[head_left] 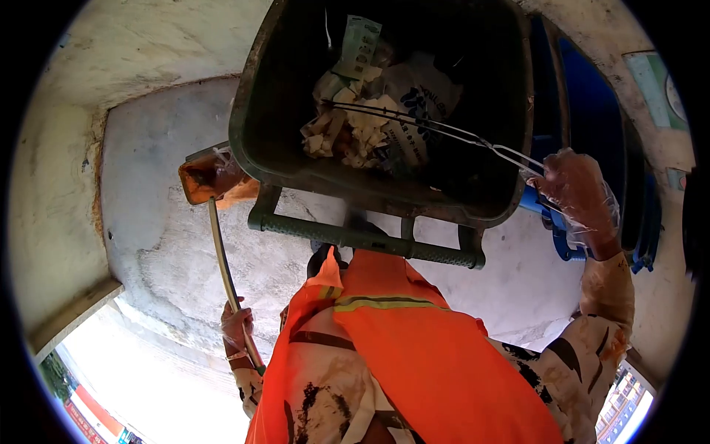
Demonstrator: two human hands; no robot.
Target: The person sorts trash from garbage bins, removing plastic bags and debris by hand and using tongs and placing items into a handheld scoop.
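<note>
My right hand (580, 189), in a thin clear plastic glove, is closed round the end of long metal tongs (460, 134). The tongs reach left over a dark green trash bin (362, 194), their tips at the crumpled paper (367, 132) inside. A white printed plastic bag (423, 92) and a pale green wrapper (358, 46) lie there too. Low on the left, my left hand (237, 327), also gloved, grips the long handle (223, 259) of an orange dustpan (189, 195). The dustpan is beside the bin's left side, with some dark debris in it.
A blue bin (592, 89) stands right of the green one. The green bin's handle bar (370, 241) faces my body and orange vest (429, 333). Concrete floor (159, 155) and a pale wall (55, 163) lie to the left.
</note>
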